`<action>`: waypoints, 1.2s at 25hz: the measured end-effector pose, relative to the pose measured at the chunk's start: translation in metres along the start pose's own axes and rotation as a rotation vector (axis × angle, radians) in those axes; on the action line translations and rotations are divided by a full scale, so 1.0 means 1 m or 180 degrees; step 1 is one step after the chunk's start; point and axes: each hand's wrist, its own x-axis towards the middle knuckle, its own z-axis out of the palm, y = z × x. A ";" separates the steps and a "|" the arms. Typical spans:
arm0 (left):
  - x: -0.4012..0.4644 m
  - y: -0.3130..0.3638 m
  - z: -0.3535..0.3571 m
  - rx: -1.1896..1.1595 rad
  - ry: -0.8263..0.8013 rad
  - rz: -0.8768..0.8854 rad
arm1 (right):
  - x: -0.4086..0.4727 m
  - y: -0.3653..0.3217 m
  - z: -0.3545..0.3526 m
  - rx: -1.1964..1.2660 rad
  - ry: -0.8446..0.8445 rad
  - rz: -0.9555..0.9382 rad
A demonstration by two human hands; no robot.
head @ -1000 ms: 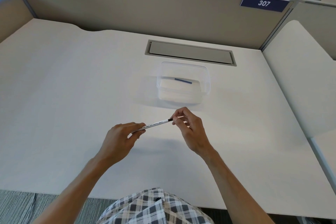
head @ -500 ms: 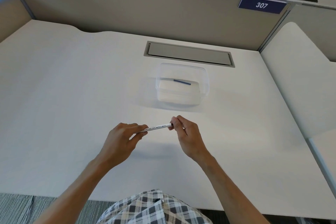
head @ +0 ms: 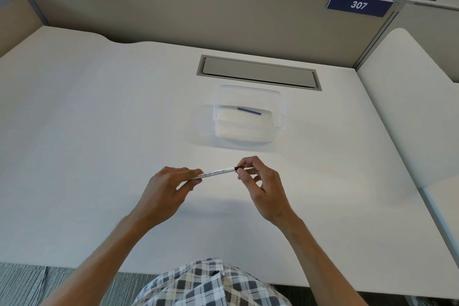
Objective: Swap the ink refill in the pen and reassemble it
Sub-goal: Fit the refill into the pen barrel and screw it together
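- Left hand (head: 166,190) pinches white pen (head: 215,173), frame centre, above surface (head: 87,131).
- Right hand (head: 263,186) fingers clamp pen's dark end.
- Blue refill (head: 249,111) in clear box (head: 283,109), upper centre.

1. The pen (head: 215,172) is thin and white with tiny black words and a dark end. It is up off the desk, lying almost flat.
2. The blue refill (head: 249,111) lies flat, farther back.

Two hands are showing, left hand (head: 165,187) and right hand (head: 263,185), sharing one white pen (head: 215,172); one clear container (head: 249,115) is holding one blue refill (head: 249,111) (nothing else).
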 end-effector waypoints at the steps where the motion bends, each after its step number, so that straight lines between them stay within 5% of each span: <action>1: 0.000 0.000 0.001 -0.0007 -0.0014 -0.0003 | 0.000 0.001 -0.001 -0.0091 -0.0001 -0.0043; 23: 0.006 0.001 -0.004 0.0198 -0.0044 0.0109 | 0.004 -0.003 0.003 0.0372 -0.0174 0.0231; 30: 0.007 0.000 -0.004 0.0146 -0.0146 0.0085 | 0.002 0.004 0.001 -0.0313 0.0051 -0.0285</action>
